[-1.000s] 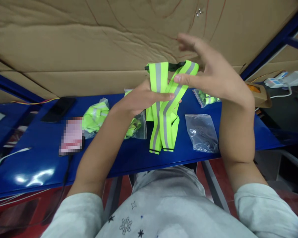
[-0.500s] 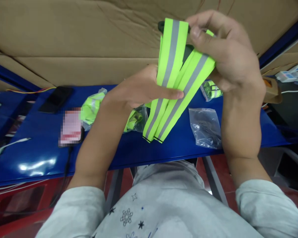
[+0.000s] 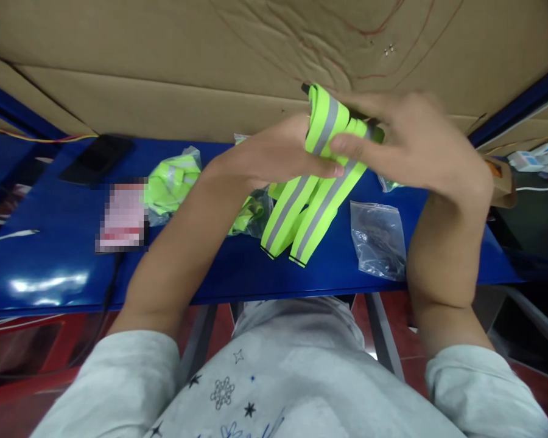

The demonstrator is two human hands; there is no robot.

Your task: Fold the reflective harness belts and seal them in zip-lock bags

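Note:
A neon yellow-green reflective strap (image 3: 317,222) with a grey stripe is folded in layers between my hands, above the blue table. My left hand (image 3: 285,152) grips its middle, thumb across the front and fingers hidden behind. My right hand (image 3: 393,137), slightly blurred, is closed on the upper end, its thumb pressing the folded-over top. Two folded ends hang down below my left thumb. Some dark piece, perhaps a buckle, pokes out at the top left of the strap. Below my right hand lies a clear zip bag (image 3: 378,240) on the table.
Bagged yellow-green straps (image 3: 173,185) lie left of my left forearm, and another bag (image 3: 251,216) sits behind it. A blurred-out pink item (image 3: 123,216) and a black phone (image 3: 95,159) are farther left. Cardboard (image 3: 164,97) lines the back of the blue table (image 3: 237,274).
The strap's upper part has been folded down, and my right hand has come lower and closer to my left hand. Its thumb now presses on the fold. The view has shifted slightly.

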